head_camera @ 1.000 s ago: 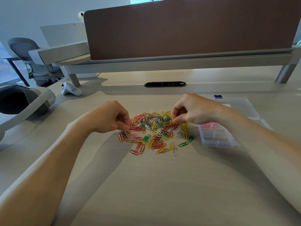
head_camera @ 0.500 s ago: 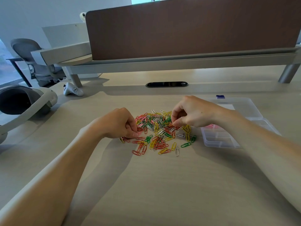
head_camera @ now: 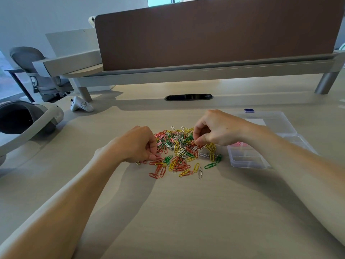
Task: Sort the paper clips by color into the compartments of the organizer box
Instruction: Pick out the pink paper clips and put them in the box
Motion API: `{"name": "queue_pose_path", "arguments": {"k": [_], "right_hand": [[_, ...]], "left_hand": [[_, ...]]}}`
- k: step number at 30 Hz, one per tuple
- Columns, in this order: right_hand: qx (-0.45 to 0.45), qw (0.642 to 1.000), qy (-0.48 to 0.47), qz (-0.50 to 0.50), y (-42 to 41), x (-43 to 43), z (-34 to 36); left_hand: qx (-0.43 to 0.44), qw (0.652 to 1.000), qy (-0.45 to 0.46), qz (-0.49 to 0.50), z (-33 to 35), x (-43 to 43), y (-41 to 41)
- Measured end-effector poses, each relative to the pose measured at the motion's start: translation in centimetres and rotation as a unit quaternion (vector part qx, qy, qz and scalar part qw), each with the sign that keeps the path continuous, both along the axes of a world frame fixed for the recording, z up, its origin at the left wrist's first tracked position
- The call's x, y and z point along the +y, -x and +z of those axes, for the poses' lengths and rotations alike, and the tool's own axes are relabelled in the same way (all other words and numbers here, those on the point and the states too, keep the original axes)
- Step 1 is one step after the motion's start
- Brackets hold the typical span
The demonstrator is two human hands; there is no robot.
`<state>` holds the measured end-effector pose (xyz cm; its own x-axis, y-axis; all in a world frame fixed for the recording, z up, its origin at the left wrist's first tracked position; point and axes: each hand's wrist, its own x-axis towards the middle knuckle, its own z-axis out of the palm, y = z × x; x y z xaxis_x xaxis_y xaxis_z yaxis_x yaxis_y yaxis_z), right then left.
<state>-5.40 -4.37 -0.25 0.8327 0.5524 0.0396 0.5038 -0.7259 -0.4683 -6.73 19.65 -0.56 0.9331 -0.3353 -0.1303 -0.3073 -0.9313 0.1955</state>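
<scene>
Right grip (head_camera: 218, 128) is clamped, thumb and forefinger pinching one of the paper clips (head_camera: 179, 148) at the far right of the mixed-colour heap on the worktop (head_camera: 186, 212). Left grip (head_camera: 138, 144) is curled, tips down on clips at the heap's left edge; whether it holds one I cannot tell. Just right of the heap lies the clear organizer box (head_camera: 248, 166), with pink clips (head_camera: 240, 144) in one compartment.
</scene>
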Motion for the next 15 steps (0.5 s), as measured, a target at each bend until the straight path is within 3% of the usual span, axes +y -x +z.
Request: {"name": "queue_pose_path", "arguments": {"k": [7,15], "right_hand": [[0.005,1.0,-0.008,-0.004,0.1,-0.3,0.5],[0.033,0.994,-0.03,-0.105,0.2,-5.3,1.9]], "left_hand": [[0.022,1.0,0.014,-0.01,0.1,-0.3,0.3],[-0.067,0.982,0.14,-0.103,2.5,-8.1,-1.7]]}}
